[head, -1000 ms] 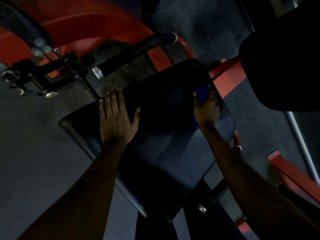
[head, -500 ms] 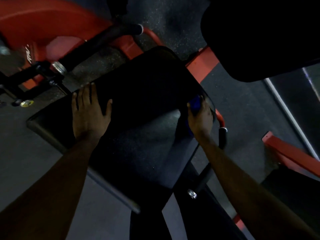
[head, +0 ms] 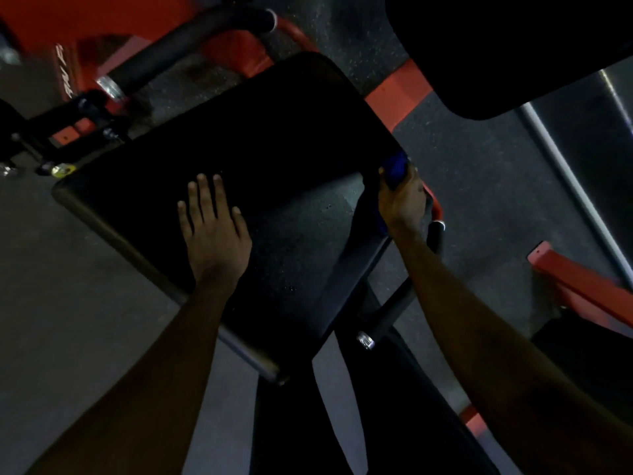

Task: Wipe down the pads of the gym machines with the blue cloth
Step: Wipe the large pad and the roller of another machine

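One view only: a head-worn cam. It looked steeply down on the black seat pad point(head: 281, 159), close enough that both hands reached it. Frame was rolled; the pad ran diagonally. Left hand point(head: 214, 234) lay flat on it, right hand point(head: 403, 204) gripped the blue cloth point(head: 395, 169) at its right edge. A second pad point(head: 496, 46) was cropped beyond it.

The pad point(head: 274, 142) was covered in finely grained upholstery with a dull sheen. The cloth point(head: 395, 169) was seen as blue fabric. The frame point(head: 397, 94) was painted a smooth red. The handle point(head: 178, 51) was sleeved in matt black foam, ringed by bright metal. The floor point(head: 462, 159) was finished matt and speckled.
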### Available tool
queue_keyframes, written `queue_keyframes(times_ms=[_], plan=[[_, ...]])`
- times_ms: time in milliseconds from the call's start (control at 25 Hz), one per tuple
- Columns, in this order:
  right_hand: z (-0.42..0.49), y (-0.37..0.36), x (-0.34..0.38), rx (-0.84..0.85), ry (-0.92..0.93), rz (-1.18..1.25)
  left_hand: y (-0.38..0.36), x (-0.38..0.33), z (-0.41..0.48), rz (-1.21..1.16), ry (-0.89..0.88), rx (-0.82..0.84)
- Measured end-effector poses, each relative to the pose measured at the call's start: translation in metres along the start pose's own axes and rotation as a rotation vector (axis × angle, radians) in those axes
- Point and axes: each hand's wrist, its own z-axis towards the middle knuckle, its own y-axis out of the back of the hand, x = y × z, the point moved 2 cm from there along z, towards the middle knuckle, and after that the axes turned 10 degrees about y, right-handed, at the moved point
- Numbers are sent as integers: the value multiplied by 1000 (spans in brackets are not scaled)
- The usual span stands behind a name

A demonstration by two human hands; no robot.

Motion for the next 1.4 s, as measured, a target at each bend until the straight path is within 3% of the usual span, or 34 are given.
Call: queue_keyframes(times_ms=[200, 400, 560, 680, 1000, 1120, 1160, 1240, 1320, 1400], plan=[[-21, 9, -11, 19, 124, -31, -5, -1, -2, 25, 10, -22], [20, 8, -6, -18, -12, -2, -6, -2, 0, 24, 8, -47], [-50, -1, -20, -141, -168, 184, -2, -5, -3, 26, -1, -73], [-117, -20, 3, -119, -309, 193, -3, -6, -4, 11, -1, -79], [-39, -14, -23, -164, -229, 167, -7, -4, -3, 15, -6, -96], [-85, -15, -2, -146, -236, 152, -6, -3, -2, 8, -14, -84], [-115, -19, 7, -102, -186, 111, -6, -2, -2, 4, -10, -78], [-160, -23, 20, 34, 88, 0, -7, -2, -2, -7, -4, -74], [-144, -24, 22, 110, 316, -62, -9, -3, -1, -3, -7, -74], [-91, -29, 27, 111, 379, -82, -9, -1, 1, 4, -13, -75]])
